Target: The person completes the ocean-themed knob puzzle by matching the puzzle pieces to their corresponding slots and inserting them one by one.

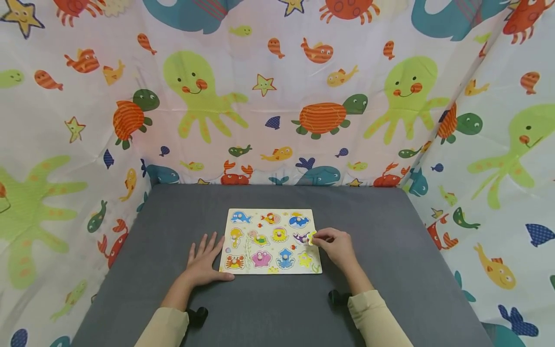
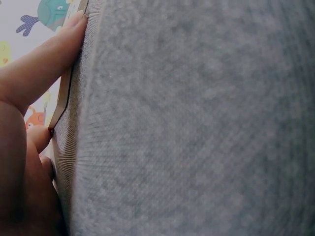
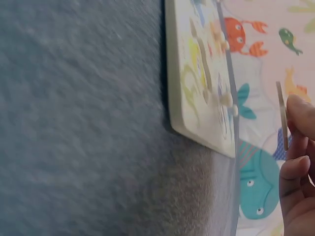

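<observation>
A wooden peg puzzle board [image 1: 256, 271] with sea-animal pieces lies flat on the grey table. My left hand [image 1: 201, 265] rests at its left side, fingers spread, with the thumb along the bottom edge. In the left wrist view, the thumb [image 2: 54, 54] touches the board's side. Above the right edge, my right hand [image 1: 336, 246] pinches a yellow starfish puzzle piece [image 1: 310, 237]. From the right wrist, that piece [image 3: 282, 115] appears edge-on, a thin plate raised off the board. The yellow star-shaped recess [image 1: 305, 259] shows at the board's lower right corner.
Other knobbed pieces sit in the board, among them a red crab [image 1: 235, 261], a pink shell [image 1: 261, 259] and a blue octopus [image 1: 285, 259]. A curtain [image 1: 260, 120] printed with sea animals surrounds the grey tabletop [image 1: 269, 308] at the back and sides.
</observation>
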The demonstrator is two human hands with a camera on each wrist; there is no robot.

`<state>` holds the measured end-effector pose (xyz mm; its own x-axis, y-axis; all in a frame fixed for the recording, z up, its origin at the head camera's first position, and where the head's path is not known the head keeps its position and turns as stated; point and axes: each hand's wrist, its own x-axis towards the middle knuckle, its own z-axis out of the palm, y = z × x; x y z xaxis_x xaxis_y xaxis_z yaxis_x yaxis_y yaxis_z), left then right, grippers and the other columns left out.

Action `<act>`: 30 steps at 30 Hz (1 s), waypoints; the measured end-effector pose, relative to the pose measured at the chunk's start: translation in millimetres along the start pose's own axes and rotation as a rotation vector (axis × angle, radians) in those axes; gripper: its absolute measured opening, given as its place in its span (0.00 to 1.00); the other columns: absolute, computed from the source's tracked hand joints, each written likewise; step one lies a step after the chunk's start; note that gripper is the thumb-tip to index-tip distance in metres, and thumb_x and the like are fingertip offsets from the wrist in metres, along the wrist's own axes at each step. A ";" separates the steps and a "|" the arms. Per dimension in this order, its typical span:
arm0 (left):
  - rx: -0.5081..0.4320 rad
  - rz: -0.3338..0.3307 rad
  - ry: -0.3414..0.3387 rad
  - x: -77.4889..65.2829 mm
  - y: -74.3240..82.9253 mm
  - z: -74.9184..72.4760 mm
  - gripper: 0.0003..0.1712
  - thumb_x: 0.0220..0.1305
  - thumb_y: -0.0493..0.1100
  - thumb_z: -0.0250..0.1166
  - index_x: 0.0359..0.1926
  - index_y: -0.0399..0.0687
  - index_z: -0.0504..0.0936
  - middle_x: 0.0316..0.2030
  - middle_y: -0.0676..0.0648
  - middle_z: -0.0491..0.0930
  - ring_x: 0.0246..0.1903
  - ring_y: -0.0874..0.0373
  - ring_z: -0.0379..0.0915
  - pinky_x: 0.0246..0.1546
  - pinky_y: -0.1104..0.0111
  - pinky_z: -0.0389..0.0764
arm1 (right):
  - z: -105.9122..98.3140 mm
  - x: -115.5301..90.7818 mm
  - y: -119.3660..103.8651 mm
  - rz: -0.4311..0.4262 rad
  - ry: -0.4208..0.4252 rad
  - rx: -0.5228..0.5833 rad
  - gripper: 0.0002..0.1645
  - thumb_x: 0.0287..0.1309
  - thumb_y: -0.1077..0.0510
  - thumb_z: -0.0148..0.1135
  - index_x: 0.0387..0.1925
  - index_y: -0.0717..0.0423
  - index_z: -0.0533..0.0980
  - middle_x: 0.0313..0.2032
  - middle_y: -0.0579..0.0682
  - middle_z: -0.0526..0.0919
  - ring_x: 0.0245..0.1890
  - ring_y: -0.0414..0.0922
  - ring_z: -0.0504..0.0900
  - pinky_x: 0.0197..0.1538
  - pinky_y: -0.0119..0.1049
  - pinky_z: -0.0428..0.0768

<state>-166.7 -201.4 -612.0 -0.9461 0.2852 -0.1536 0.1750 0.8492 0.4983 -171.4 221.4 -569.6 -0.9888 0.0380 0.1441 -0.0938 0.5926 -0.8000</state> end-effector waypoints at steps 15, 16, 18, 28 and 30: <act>-0.007 -0.005 -0.008 -0.2 -4.3 5.7 0.79 0.36 0.82 0.72 0.82 0.55 0.46 0.81 0.42 0.37 0.79 0.38 0.22 0.72 0.37 0.23 | 26.0 -26.0 -7.0 -0.068 -0.099 -0.052 0.07 0.49 0.60 0.80 0.26 0.43 0.88 0.30 0.37 0.87 0.27 0.36 0.78 0.32 0.29 0.77; -0.003 -0.007 -0.012 -0.2 -4.0 5.8 0.79 0.36 0.82 0.72 0.82 0.55 0.46 0.81 0.42 0.37 0.79 0.38 0.22 0.72 0.37 0.23 | 26.6 -27.3 -6.7 -0.060 -0.099 -0.053 0.08 0.49 0.60 0.80 0.26 0.43 0.88 0.29 0.37 0.87 0.27 0.35 0.77 0.31 0.29 0.77; 0.008 -0.017 -0.023 0.1 -3.3 6.0 0.79 0.35 0.83 0.71 0.82 0.57 0.45 0.82 0.43 0.36 0.79 0.39 0.22 0.73 0.37 0.23 | 27.6 -29.4 -6.1 -0.047 -0.101 -0.059 0.08 0.49 0.60 0.80 0.25 0.43 0.88 0.29 0.37 0.86 0.26 0.35 0.77 0.30 0.29 0.76; 0.001 -0.008 -0.007 0.8 -1.0 1.8 0.78 0.37 0.81 0.72 0.82 0.54 0.46 0.81 0.42 0.37 0.79 0.37 0.23 0.72 0.36 0.24 | 31.9 -34.5 -7.4 -0.049 -0.054 -0.086 0.07 0.47 0.62 0.80 0.25 0.48 0.87 0.26 0.40 0.86 0.25 0.35 0.77 0.29 0.28 0.75; 0.006 -0.011 -0.007 0.5 -0.2 1.2 0.78 0.37 0.81 0.72 0.82 0.55 0.46 0.81 0.42 0.37 0.79 0.37 0.23 0.73 0.37 0.24 | 32.9 -34.9 -7.8 -0.041 -0.047 -0.095 0.07 0.47 0.62 0.80 0.25 0.49 0.88 0.26 0.40 0.86 0.25 0.35 0.77 0.30 0.29 0.75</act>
<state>-166.9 -201.0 -613.2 -0.9462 0.2784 -0.1651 0.1657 0.8548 0.4917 -140.0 189.0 -587.5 -0.9890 -0.0245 0.1460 -0.1250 0.6668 -0.7347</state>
